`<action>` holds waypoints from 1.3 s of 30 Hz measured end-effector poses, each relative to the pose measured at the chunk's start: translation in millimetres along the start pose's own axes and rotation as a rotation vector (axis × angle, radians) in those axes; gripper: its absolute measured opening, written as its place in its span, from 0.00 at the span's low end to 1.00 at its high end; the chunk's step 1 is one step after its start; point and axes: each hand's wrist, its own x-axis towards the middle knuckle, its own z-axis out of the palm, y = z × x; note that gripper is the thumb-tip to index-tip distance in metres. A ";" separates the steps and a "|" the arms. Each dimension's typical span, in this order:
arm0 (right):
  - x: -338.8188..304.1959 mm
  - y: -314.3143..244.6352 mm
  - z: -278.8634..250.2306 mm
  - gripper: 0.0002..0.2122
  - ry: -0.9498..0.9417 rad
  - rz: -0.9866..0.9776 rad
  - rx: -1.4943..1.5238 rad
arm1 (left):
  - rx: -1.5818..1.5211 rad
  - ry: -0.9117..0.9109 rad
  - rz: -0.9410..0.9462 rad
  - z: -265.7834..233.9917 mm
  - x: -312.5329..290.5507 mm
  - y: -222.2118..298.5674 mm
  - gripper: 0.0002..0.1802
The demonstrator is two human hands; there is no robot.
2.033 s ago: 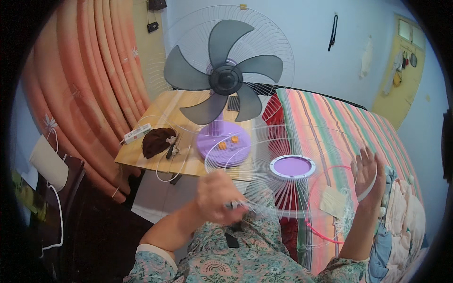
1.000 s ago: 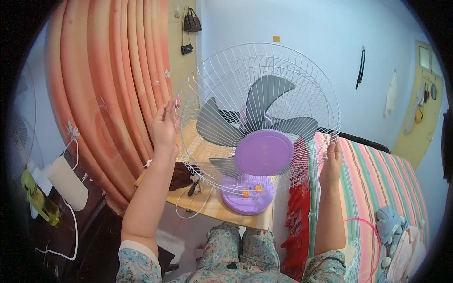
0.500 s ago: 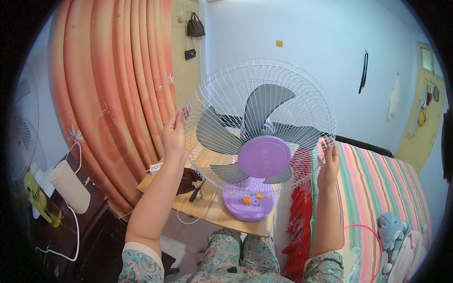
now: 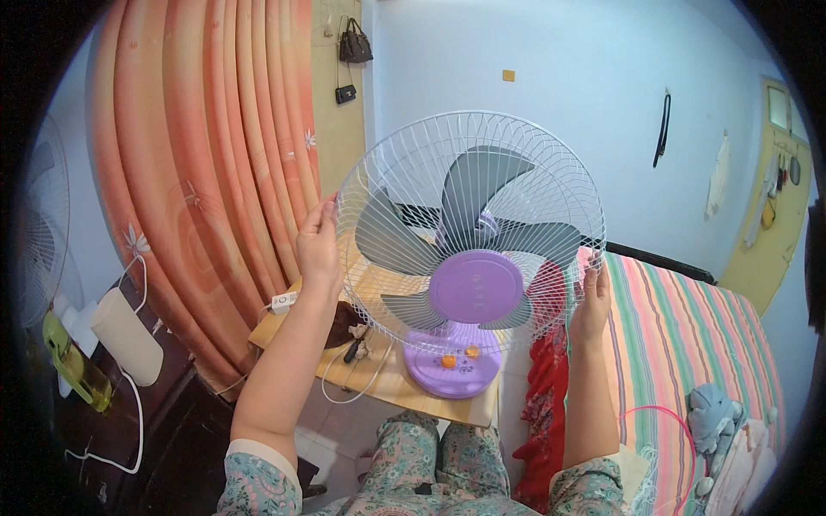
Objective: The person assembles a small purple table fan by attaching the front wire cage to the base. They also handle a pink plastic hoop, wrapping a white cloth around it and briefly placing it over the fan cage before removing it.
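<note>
We're pinching the grille (image 4: 476, 286), left grip (image 4: 321, 236) at nine o'clock, right grip (image 4: 592, 297) at three; tilting could be snagging blades (image 4: 477, 185).

Faint pale lettering (image 4: 479, 292) is borne by the round purple centre disc (image 4: 456, 277) — too blurred to be read
</note>
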 end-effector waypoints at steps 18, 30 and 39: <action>4.7 0.9 3.2 0.23 0.051 0.025 -0.036 | 0.147 -0.052 0.082 0.2 3.7 2.4 0.19; 15.9 12.6 -5.2 0.24 0.113 0.030 -0.130 | 0.656 -0.308 0.451 -2.4 6.8 10.2 0.34; 25.6 32.5 -11.6 0.25 0.111 -0.069 -0.246 | 0.350 -0.236 0.319 15.7 -8.6 12.4 0.26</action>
